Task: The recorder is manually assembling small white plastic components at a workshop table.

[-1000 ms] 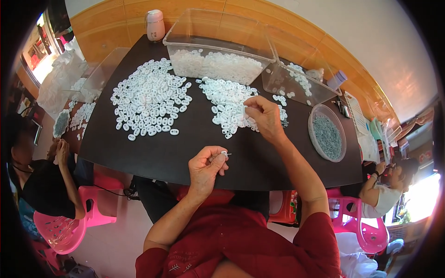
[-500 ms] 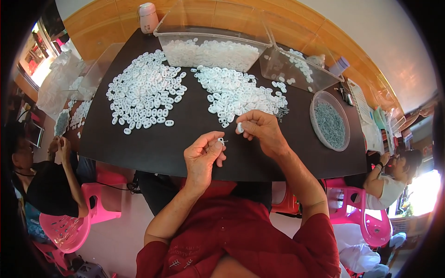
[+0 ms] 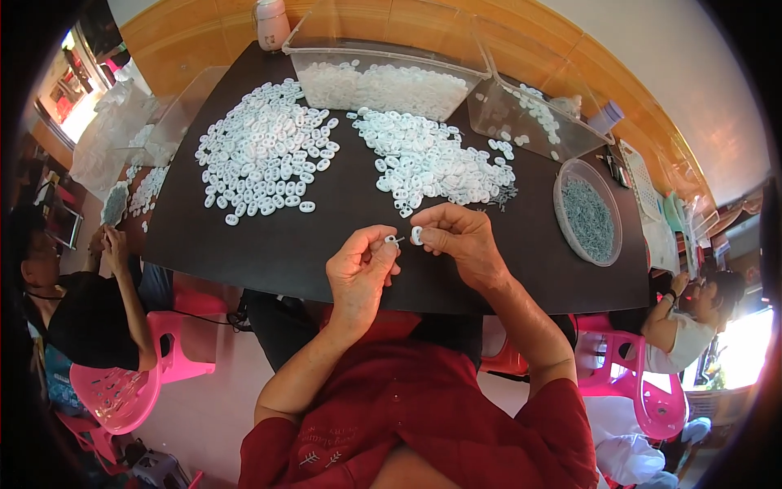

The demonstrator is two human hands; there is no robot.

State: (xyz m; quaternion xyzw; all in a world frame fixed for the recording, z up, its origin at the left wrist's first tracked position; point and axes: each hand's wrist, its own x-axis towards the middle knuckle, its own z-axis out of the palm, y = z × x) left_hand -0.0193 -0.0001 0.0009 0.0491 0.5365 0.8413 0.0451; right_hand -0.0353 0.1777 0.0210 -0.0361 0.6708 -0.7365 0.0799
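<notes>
Between thumb and fingers, my left hand (image 3: 361,273) pinches a small white plastic piece (image 3: 392,240) with a thin grey screw sticking out of it toward the right. My right hand (image 3: 466,244) grips another white oval piece (image 3: 417,235) with two holes, held upright just beside the screw's tip. A narrow gap seems to separate the two pieces. Just beyond my hands lies a heap of white pieces (image 3: 432,159), with a few grey screws (image 3: 505,194) at its right edge. A second heap of two-holed oval pieces (image 3: 265,147) spreads to the left.
A round clear tub (image 3: 562,213) of grey screws stands at the right. Clear plastic bins (image 3: 391,57) holding white pieces line the back, beside a pink bottle (image 3: 271,24). Co-workers sit on pink chairs at the left (image 3: 122,399) and right (image 3: 660,403).
My right hand has come down and closer to my left, bringing its white piece up to the screw. My view has shifted slightly.
</notes>
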